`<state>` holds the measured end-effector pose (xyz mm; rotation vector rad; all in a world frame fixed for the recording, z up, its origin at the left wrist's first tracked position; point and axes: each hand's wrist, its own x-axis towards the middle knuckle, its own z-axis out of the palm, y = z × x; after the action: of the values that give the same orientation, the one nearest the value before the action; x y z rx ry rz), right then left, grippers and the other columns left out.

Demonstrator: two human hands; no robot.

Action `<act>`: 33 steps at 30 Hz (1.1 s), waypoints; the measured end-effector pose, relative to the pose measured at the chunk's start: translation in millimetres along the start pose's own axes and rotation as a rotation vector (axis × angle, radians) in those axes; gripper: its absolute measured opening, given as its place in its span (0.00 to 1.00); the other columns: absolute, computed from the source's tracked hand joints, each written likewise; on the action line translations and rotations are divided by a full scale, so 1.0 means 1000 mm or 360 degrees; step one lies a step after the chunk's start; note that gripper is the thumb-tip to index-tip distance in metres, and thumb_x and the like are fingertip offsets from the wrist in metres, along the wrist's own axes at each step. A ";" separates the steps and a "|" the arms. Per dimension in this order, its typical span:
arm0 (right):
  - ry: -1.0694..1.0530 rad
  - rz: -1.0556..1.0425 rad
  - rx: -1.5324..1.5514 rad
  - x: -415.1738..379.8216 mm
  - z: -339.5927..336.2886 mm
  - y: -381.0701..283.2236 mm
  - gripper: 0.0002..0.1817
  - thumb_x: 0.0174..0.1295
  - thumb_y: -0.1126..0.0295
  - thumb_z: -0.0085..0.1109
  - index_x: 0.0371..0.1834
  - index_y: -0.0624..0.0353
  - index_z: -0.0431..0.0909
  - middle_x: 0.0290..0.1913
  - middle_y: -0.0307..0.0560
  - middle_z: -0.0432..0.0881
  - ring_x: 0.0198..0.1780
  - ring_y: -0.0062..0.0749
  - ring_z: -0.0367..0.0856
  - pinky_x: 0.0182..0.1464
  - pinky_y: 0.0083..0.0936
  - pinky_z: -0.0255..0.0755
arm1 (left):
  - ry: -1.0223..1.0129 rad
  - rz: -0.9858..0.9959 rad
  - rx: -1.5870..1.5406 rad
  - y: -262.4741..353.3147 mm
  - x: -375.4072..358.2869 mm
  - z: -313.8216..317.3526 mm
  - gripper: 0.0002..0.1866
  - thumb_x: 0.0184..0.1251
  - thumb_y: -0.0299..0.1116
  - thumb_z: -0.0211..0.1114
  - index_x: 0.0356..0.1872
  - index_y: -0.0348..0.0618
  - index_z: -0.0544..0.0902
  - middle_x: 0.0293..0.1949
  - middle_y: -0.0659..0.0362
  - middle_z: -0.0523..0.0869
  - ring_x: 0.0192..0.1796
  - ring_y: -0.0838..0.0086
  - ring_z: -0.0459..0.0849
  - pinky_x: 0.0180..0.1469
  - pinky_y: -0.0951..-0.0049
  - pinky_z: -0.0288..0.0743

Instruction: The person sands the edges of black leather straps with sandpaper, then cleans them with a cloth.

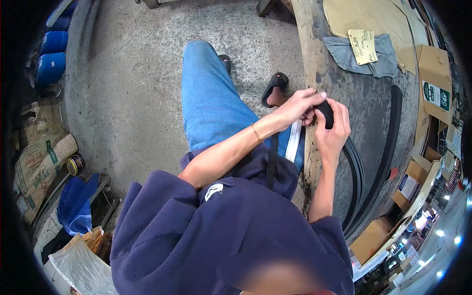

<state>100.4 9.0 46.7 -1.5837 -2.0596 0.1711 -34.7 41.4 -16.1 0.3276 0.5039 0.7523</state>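
Both hands meet over the near edge of the wooden workbench (314, 64). My right hand (337, 120) is closed around a black ribbed strip (324, 114), which looks bent or coiled. My left hand (300, 107) pinches at the upper end of the same strip, thumb and fingers together. Below the left hand a white strip (293, 141) and a narrow black strap (272, 160) hang toward the lap. A bundle of long black strips (355, 172) curves over the bench beside my right forearm. What lies inside the left fingers is partly hidden.
Farther up the bench lie a grey cloth (339, 53) with a printed card (362, 46) on it, and a wide black strip (393, 113). Cardboard boxes (435, 73) line the right side. Blue containers (50, 69), sacks (37, 147) and a blue bag (76, 201) stand left.
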 end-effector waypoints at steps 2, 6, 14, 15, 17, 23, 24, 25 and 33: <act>0.0021 -0.0014 -0.0018 0.000 0.000 0.000 0.18 0.57 0.79 0.69 0.51 0.65 0.81 0.48 0.55 0.84 0.50 0.53 0.84 0.54 0.42 0.78 | 0.0304 0.0308 0.0768 0.005 -0.009 0.016 0.24 0.83 0.55 0.53 0.37 0.41 0.74 0.22 0.64 0.75 0.21 0.79 0.74 0.26 0.74 0.68; -0.0001 -0.0002 0.0048 0.002 0.000 0.000 0.18 0.56 0.80 0.68 0.51 0.65 0.81 0.47 0.56 0.84 0.50 0.54 0.84 0.54 0.42 0.78 | 0.0251 0.0495 0.0846 -0.008 -0.003 -0.001 0.24 0.85 0.53 0.50 0.37 0.40 0.73 0.23 0.65 0.76 0.23 0.81 0.73 0.27 0.75 0.68; 0.0024 0.0013 0.0068 0.001 0.001 0.000 0.18 0.55 0.80 0.68 0.51 0.65 0.81 0.46 0.55 0.84 0.48 0.53 0.84 0.53 0.42 0.78 | -0.0197 0.0229 0.0183 -0.020 0.012 -0.037 0.27 0.86 0.56 0.44 0.44 0.41 0.78 0.29 0.59 0.83 0.30 0.75 0.83 0.34 0.75 0.77; 0.0021 0.0017 0.0067 0.001 0.000 0.000 0.18 0.55 0.80 0.69 0.51 0.65 0.81 0.46 0.55 0.84 0.48 0.53 0.84 0.52 0.42 0.78 | -0.0152 0.0157 0.0174 -0.017 0.010 -0.035 0.27 0.86 0.56 0.44 0.42 0.41 0.78 0.28 0.59 0.83 0.29 0.76 0.82 0.33 0.76 0.76; 0.0021 0.0031 0.0068 0.000 0.000 -0.002 0.18 0.55 0.80 0.69 0.50 0.65 0.81 0.47 0.54 0.84 0.49 0.52 0.84 0.52 0.42 0.78 | -0.0159 0.0121 0.0122 -0.016 0.004 -0.030 0.26 0.86 0.55 0.45 0.44 0.40 0.79 0.30 0.59 0.84 0.31 0.77 0.83 0.34 0.75 0.76; 0.0060 -0.0072 -0.0025 -0.005 0.002 -0.004 0.19 0.55 0.80 0.68 0.51 0.63 0.81 0.48 0.53 0.84 0.49 0.51 0.84 0.51 0.42 0.79 | 0.0294 0.0574 0.0766 -0.025 -0.013 -0.006 0.23 0.83 0.50 0.56 0.41 0.37 0.82 0.30 0.61 0.86 0.31 0.81 0.83 0.34 0.76 0.75; 0.0051 -0.0069 -0.0038 -0.005 0.002 -0.004 0.19 0.55 0.80 0.68 0.52 0.63 0.81 0.48 0.53 0.84 0.50 0.52 0.84 0.52 0.42 0.79 | 0.0387 0.0540 0.0731 -0.025 -0.016 -0.001 0.21 0.81 0.47 0.61 0.42 0.34 0.83 0.30 0.60 0.86 0.30 0.82 0.82 0.33 0.75 0.76; 0.0043 -0.0069 -0.0051 -0.005 0.003 -0.004 0.19 0.54 0.80 0.67 0.52 0.63 0.81 0.49 0.53 0.84 0.50 0.52 0.84 0.52 0.42 0.79 | 0.0389 0.0537 0.0732 -0.029 -0.017 0.002 0.21 0.81 0.47 0.61 0.42 0.34 0.83 0.30 0.60 0.86 0.30 0.82 0.82 0.33 0.75 0.76; -0.0060 -0.0014 0.0013 -0.002 -0.001 -0.009 0.17 0.57 0.80 0.65 0.52 0.63 0.80 0.49 0.55 0.85 0.52 0.53 0.85 0.55 0.42 0.78 | 0.0480 0.0663 0.0664 -0.036 -0.024 0.010 0.17 0.79 0.40 0.64 0.46 0.32 0.82 0.30 0.59 0.86 0.31 0.81 0.82 0.33 0.74 0.78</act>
<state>93.3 4.0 50.3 -1.5775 -2.0914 0.2072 -23.7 -1.3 -16.3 0.7286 0.8978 1.1093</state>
